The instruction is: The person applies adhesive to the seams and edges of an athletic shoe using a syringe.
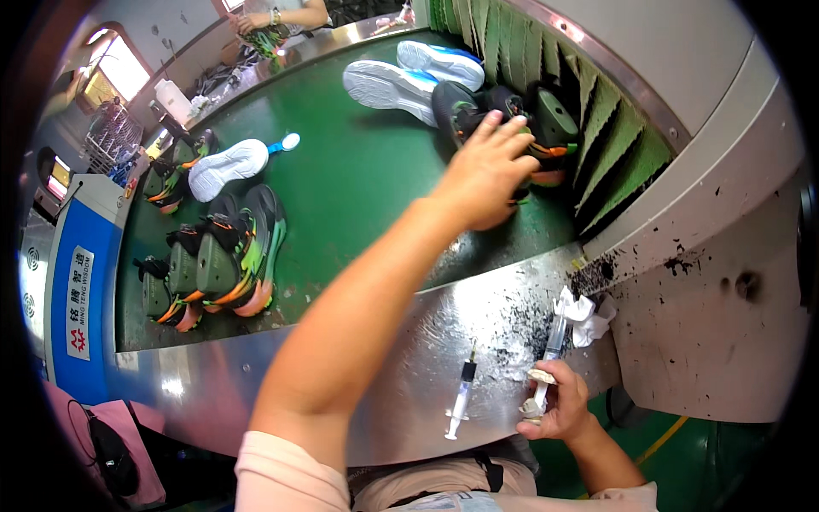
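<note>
My left hand [486, 175] reaches across the green belt with its fingers spread over a group of black shoes [456, 107] with orange trim. Whether it presses on them I cannot tell. My right hand [561, 408], low at the right, is closed around the plunger end of a clear syringe [556, 337], whose flange and plunger end look wrapped in pale material. The syringe's far end meets a crumpled white tissue [590, 320] on the metal ledge. A second syringe [463, 397], with a dark collar and thin tip, lies to the left of my right hand.
Green strip curtains [601, 128] hang at a machine opening beyond the black shoes. White-soled blue shoes [392, 90] lie at the far side. More black shoes [226, 256] and a white sole [229, 169] sit on the left. The metal ledge [375, 401] is dark-stained. Another person's hand [253, 23] works behind.
</note>
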The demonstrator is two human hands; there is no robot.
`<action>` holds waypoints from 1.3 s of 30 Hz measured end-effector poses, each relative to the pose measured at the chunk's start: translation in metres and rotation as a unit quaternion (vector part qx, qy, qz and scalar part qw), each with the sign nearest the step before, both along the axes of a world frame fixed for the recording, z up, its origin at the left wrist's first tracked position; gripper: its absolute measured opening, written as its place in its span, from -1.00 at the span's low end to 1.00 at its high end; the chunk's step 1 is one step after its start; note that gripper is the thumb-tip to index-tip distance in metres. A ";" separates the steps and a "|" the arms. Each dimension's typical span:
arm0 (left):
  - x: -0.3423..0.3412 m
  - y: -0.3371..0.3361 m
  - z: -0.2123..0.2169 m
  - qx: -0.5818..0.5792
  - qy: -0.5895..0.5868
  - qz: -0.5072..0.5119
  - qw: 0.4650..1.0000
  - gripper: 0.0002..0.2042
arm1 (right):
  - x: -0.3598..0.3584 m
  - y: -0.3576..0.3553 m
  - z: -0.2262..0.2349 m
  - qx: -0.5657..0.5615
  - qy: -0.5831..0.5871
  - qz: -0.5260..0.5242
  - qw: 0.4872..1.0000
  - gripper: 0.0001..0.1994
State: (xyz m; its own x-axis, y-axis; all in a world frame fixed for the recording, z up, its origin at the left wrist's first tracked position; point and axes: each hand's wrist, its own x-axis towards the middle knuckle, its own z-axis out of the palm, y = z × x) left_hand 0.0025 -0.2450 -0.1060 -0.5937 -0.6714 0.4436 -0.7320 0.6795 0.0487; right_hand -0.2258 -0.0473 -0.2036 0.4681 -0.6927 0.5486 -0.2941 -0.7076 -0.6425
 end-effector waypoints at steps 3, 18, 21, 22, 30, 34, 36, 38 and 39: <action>0.036 0.005 -0.004 -0.052 -0.006 -0.008 0.999 -0.45 | 0.003 -0.007 0.004 -0.001 0.002 0.011 1.000 -0.19; 0.027 0.019 -0.024 -0.056 0.018 -0.133 0.989 -0.83 | -0.013 -0.024 -0.001 0.076 -0.025 0.008 0.997 -0.16; 0.053 0.020 -0.005 -0.030 -0.021 -0.160 0.986 -0.84 | 0.006 -0.021 -0.001 0.091 -0.017 0.023 0.995 -0.18; 0.059 0.017 -0.001 -0.059 -0.071 -0.151 0.984 -0.82 | 0.010 -0.018 -0.001 0.095 -0.007 0.017 0.995 -0.18; -0.007 -0.059 0.010 -0.099 -0.202 -0.164 0.961 -0.79 | -0.008 -0.021 -0.024 0.085 -0.048 -0.016 0.995 -0.14; 0.024 -0.023 -0.018 -0.167 0.008 -0.049 0.985 -0.69 | -0.006 -0.026 -0.015 0.071 -0.031 -0.004 0.997 -0.13; 0.077 0.018 -0.005 -0.176 0.011 0.032 0.984 -0.55 | -0.003 -0.030 -0.005 0.063 -0.029 0.002 0.998 -0.13; 0.146 0.074 0.009 -0.195 0.006 0.198 0.961 -0.59 | 0.002 -0.031 0.002 0.055 -0.030 0.012 0.998 -0.13; 0.171 0.099 0.009 -0.187 0.051 0.310 0.931 -0.66 | 0.000 -0.032 0.000 0.059 -0.029 0.012 0.998 -0.12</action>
State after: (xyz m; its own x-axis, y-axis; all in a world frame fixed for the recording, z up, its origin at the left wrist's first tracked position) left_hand 0.1734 -0.1460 -0.0965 -0.0855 -0.6587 0.7476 -0.9937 0.1114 -0.0155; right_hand -0.2255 -0.0796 -0.2038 0.4546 -0.7431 0.4911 -0.2382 -0.6327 -0.7369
